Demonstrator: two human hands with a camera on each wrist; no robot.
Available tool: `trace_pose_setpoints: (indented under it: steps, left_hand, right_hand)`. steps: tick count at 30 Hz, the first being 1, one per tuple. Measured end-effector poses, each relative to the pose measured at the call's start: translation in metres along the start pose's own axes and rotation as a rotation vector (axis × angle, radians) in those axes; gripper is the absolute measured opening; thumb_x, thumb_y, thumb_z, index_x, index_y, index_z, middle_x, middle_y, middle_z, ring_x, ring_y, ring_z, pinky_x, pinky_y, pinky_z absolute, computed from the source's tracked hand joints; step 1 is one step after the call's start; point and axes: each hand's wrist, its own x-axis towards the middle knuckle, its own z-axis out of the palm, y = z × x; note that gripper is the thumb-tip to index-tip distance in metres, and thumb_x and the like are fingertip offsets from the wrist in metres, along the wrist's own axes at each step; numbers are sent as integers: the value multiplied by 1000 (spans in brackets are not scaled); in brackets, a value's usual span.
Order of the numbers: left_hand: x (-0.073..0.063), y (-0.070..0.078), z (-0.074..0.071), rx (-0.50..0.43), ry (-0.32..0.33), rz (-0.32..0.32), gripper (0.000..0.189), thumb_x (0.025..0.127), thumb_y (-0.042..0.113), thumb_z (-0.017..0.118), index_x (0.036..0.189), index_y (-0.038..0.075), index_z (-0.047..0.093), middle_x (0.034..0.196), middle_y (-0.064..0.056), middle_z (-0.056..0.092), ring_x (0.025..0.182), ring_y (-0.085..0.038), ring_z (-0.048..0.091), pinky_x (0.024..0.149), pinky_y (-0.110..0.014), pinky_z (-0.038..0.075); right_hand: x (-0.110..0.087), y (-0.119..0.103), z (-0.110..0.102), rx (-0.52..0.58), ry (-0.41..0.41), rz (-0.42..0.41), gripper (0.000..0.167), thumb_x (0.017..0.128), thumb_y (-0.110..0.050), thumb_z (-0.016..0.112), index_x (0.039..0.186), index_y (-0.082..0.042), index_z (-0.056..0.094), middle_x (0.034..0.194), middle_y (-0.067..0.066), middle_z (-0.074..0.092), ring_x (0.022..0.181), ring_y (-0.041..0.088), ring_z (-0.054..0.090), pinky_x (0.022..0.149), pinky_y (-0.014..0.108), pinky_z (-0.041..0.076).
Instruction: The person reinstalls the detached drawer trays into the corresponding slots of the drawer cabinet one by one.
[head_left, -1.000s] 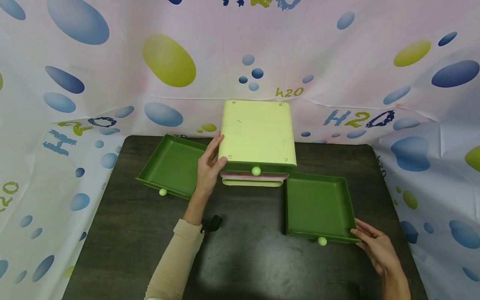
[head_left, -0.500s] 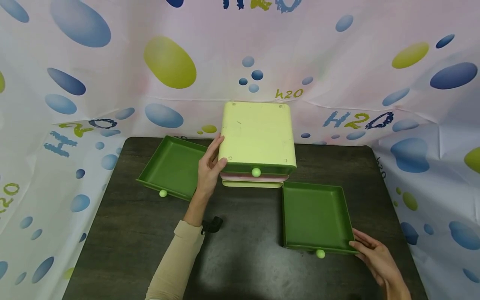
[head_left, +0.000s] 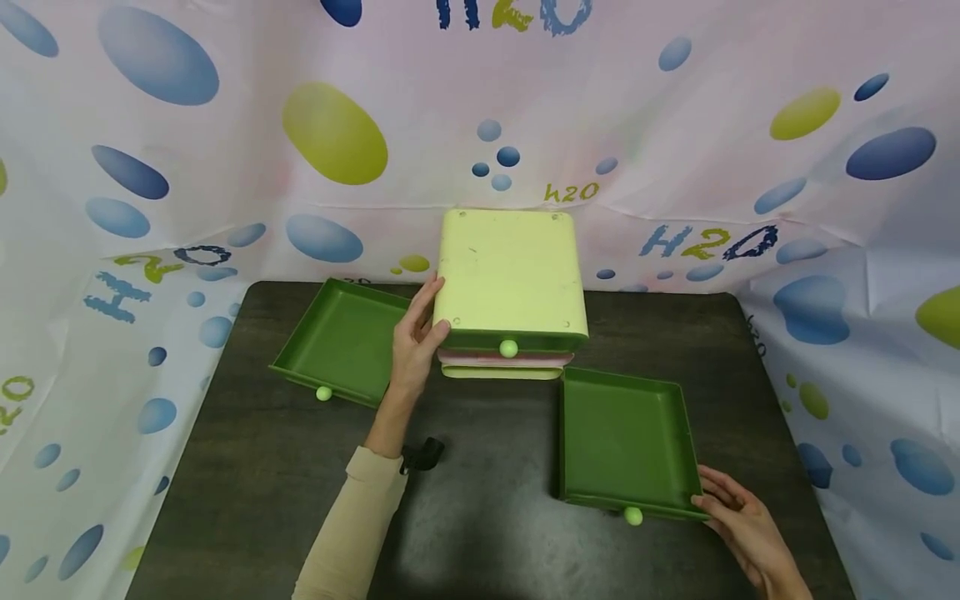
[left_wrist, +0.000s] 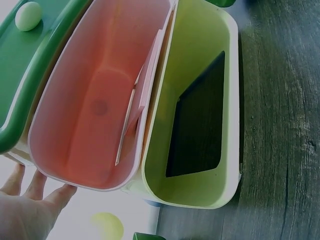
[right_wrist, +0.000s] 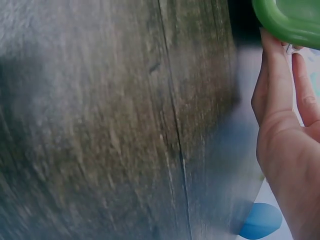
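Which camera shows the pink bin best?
The left wrist view: it looks into the open pink bin, showing its inner walls. The head view shows only a thin edge of it, below a green drawer; the right wrist view shows none.

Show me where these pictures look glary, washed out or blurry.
Head view: a pale glare patch on the dark table, near the bottom edge; left wrist view: the patterned sheet looks washed out beside the left hand; right wrist view: the wood grain looks smeared, the right hand clearer.
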Motion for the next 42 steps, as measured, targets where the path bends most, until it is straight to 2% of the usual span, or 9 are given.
trace_pose_setpoints:
  steps: [8,13,16,19,23,28,31,34,42]
  left_hand:
    - [0,0,0,-12,-5,5,69,97,35,66,150,-1,41,161,-11,28,147,-25,30,115,-35,34]
    - [-1,1,0,-25,-6,5,56,100,15,60,149,-3,41,161,-13,28,147,-26,30,114,-35,34]
    - [-1,1,0,-26,-9,7,53,100,10,58,149,-3,41,161,-13,28,146,-26,30,114,-35,34]
    - [0,2,0,-25,-9,9,54,101,12,59,149,-3,41,161,-14,28,146,-26,31,113,-34,35]
    - [0,3,1,-17,-5,4,54,100,11,60,149,-3,41,161,-14,28,146,-27,31,113,-34,36]
    - [0,3,1,-10,-1,0,58,100,19,62,149,-3,41,161,-15,28,146,-28,31,113,-34,36]
    - [0,2,1,-11,-1,3,66,98,31,66,149,-3,42,161,-15,28,146,-27,31,113,-33,36]
    - [-1,0,0,-9,-2,3,72,96,39,67,149,-3,42,161,-14,28,146,-27,31,113,-33,36]
    - [-2,1,0,-12,-9,12,59,100,21,63,149,-3,41,161,-14,28,146,-27,30,114,-36,34]
  right_hand:
    - [-2,-1,4,15,0,25,84,96,-27,68,160,-11,15,159,16,20,100,-14,49,96,28,50]
    - [-1,-1,4,9,-16,30,86,95,-26,69,160,-9,15,161,16,20,102,-14,51,99,30,49]
    - [0,-2,4,-1,-25,43,87,96,-26,69,160,-6,13,163,22,14,127,12,53,101,32,49]
    - [0,-2,4,-14,-39,59,88,97,-27,67,159,-4,10,162,25,10,146,37,26,103,35,47]
    - [-1,-2,4,4,-50,66,88,97,-25,67,159,-3,8,162,26,6,148,44,11,105,38,46]
    - [-3,0,4,2,-52,59,87,97,-24,66,160,-4,10,162,26,8,146,36,27,103,35,47]
    - [-3,0,4,10,-52,43,86,97,-24,67,159,-3,12,162,27,10,125,9,53,102,34,48]
    - [-3,0,6,28,-58,22,85,96,-23,68,159,-4,13,161,27,13,102,-14,53,103,34,48]
    - [-2,-2,16,42,-61,-15,84,96,-25,69,159,-7,17,161,25,18,103,-12,54,104,37,47]
